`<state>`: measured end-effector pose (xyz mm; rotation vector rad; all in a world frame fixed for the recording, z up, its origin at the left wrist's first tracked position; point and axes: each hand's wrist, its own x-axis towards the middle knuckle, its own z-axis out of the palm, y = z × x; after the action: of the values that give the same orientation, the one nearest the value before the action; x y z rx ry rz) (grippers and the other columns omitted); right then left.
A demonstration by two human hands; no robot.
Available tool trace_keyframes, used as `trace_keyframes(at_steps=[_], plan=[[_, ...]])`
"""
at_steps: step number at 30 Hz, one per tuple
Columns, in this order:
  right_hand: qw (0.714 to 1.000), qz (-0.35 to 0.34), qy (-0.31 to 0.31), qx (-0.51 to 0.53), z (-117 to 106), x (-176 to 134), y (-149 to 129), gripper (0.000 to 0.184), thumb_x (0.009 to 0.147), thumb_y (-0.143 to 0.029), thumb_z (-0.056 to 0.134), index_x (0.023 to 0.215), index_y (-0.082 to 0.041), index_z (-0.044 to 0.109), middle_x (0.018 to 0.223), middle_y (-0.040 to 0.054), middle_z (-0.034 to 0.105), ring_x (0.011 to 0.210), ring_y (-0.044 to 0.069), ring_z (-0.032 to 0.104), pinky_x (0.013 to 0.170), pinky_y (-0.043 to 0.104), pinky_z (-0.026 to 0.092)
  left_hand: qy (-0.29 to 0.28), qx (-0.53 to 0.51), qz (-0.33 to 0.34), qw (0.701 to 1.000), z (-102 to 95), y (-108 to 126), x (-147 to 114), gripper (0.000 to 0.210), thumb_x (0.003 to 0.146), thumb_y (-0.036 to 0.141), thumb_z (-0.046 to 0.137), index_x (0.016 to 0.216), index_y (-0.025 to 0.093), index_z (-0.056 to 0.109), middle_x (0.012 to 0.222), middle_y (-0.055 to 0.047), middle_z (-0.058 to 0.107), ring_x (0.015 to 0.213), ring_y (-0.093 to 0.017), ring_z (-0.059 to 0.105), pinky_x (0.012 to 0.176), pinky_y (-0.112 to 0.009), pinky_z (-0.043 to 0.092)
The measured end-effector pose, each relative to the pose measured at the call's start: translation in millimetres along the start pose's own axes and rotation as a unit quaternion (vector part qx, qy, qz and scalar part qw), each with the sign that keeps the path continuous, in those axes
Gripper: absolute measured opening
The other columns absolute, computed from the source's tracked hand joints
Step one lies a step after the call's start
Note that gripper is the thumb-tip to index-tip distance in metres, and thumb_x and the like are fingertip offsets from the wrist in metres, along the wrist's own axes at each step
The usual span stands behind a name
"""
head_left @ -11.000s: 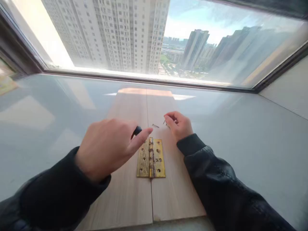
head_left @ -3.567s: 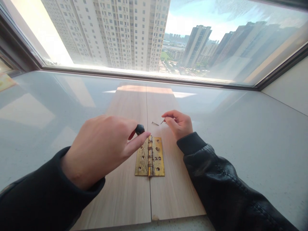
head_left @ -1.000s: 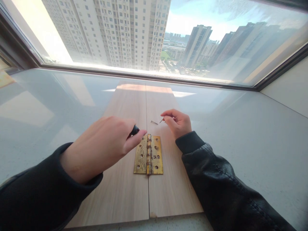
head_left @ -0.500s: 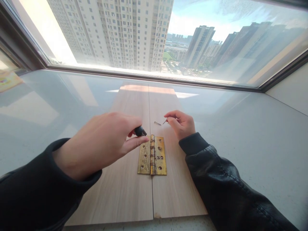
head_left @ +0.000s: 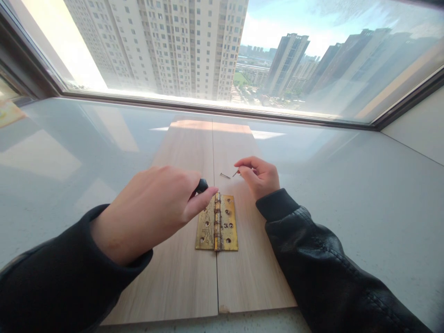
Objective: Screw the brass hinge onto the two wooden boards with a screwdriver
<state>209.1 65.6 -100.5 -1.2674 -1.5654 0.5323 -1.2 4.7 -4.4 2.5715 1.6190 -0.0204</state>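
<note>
My left hand [head_left: 156, 206] is closed on a short black tool handle [head_left: 201, 186]; the rest of that tool is hidden by the fingers. This hand is over the upper left part of a worn brass hinge [head_left: 227, 226], covering some of its holes. The hinge lies opened flat across the seam between two pale wooden boards [head_left: 173, 286]. To the right and farther back, my right hand [head_left: 258, 178] pinches a thin metal screw [head_left: 235, 173] between thumb and fingers. Just left of those fingertips, a second screw [head_left: 225, 175] lies loose on the boards.
The boards rest on a glossy white windowsill [head_left: 347, 194] that spreads to both sides. A dark window frame [head_left: 222, 112] runs behind them, with tall buildings outside. Part of a yellowish item [head_left: 10, 114] shows at the far left.
My left hand has moved slightly right and turned, with the thumb now reaching the hinge's knuckle in view. The right hand still holds the screw, almost unmoved. The view has shifted slightly.
</note>
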Motion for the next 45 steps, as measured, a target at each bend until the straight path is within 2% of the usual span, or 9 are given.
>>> trace_keyframes(at_steps=[8,13,16,20,26,31,34,38,45], plan=[[1.0,0.001,0.001,0.0,0,0,1,0.016,0.071,-0.022,0.054,0.072,-0.019,0.069,0.059,-0.0004,0.061,0.056,0.012,0.052,0.053,0.027,0.039,-0.004,-0.068,0.098,0.993,-3.3,-12,-1,0.029,0.089,0.044,0.037,0.072,0.022,0.046,0.068,-0.001,0.056,0.059,-0.016,0.048,0.053,-0.028,0.03],[1.0,0.001,0.002,0.002,0,0,0,0.015,0.071,-0.021,0.054,0.072,-0.018,0.069,0.06,0.0001,0.061,0.056,0.012,0.053,0.053,0.027,0.04,0.021,-0.013,-0.024,0.999,-6.3,-4,0,0.051,0.084,0.061,0.032,0.053,0.021,0.042,0.051,-0.003,0.048,0.047,-0.016,0.036,0.049,-0.029,0.021],[1.0,0.001,0.001,0.0,0,0,-1,0.016,0.071,-0.021,0.054,0.072,-0.019,0.069,0.06,-0.0003,0.061,0.056,0.012,0.053,0.053,0.027,0.039,0.002,-0.014,-0.054,0.998,-7.7,2,2,0.052,0.084,0.06,0.032,0.051,0.021,0.039,0.049,-0.003,0.046,0.047,-0.016,0.034,0.049,-0.029,0.022],[1.0,0.003,0.002,-0.002,0,0,-1,0.016,0.071,-0.02,0.054,0.072,-0.019,0.069,0.061,-0.0005,0.062,0.056,0.011,0.052,0.053,0.027,0.039,-0.013,-0.028,-0.013,0.999,-4.0,-2,2,0.046,0.087,0.055,0.028,0.058,0.021,0.039,0.053,-0.002,0.048,0.049,-0.016,0.039,0.051,-0.029,0.026],[1.0,0.002,0.003,-0.001,0,0,0,0.016,0.071,-0.021,0.054,0.072,-0.018,0.069,0.06,0.0002,0.061,0.056,0.011,0.052,0.052,0.027,0.038,-0.003,-0.035,0.076,0.996,-2.1,-8,1,0.027,0.087,0.04,0.035,0.069,0.022,0.041,0.065,-0.001,0.054,0.056,-0.016,0.044,0.051,-0.028,0.026],[1.0,-0.001,0.004,-0.002,0,0,-1,0.016,0.071,-0.02,0.054,0.072,-0.018,0.069,0.059,-0.0004,0.061,0.056,0.011,0.053,0.053,0.027,0.039,0.018,0.003,-0.02,1.0,-1.1,-6,4,0.053,0.083,0.064,0.028,0.056,0.021,0.04,0.052,-0.002,0.049,0.048,-0.015,0.033,0.048,-0.029,0.021],[1.0,-0.003,0.003,-0.001,0,0,-1,0.016,0.071,-0.019,0.053,0.072,-0.018,0.069,0.06,-0.0002,0.062,0.057,0.011,0.053,0.054,0.027,0.04,0.026,-0.005,-0.049,0.998,2.6,-6,4,0.058,0.082,0.067,0.027,0.051,0.02,0.039,0.046,-0.002,0.046,0.045,-0.015,0.03,0.046,-0.028,0.021],[1.0,-0.002,0.003,-0.002,0,0,-1,0.016,0.071,-0.019,0.053,0.073,-0.018,0.069,0.06,-0.0004,0.062,0.057,0.011,0.053,0.053,0.026,0.039,0.023,-0.032,-0.034,0.999,7.5,-8,5,0.054,0.084,0.063,0.028,0.052,0.02,0.039,0.046,-0.001,0.047,0.045,-0.014,0.031,0.047,-0.029,0.024],[1.0,0.003,0.0,-0.002,0,0,-1,0.016,0.071,-0.021,0.054,0.073,-0.018,0.069,0.059,-0.0004,0.06,0.055,0.011,0.052,0.051,0.026,0.038,0.002,-0.074,0.039,0.997,4.7,-13,7,0.036,0.085,0.046,0.036,0.06,0.02,0.039,0.05,0.002,0.046,0.046,-0.012,0.035,0.047,-0.027,0.026]])
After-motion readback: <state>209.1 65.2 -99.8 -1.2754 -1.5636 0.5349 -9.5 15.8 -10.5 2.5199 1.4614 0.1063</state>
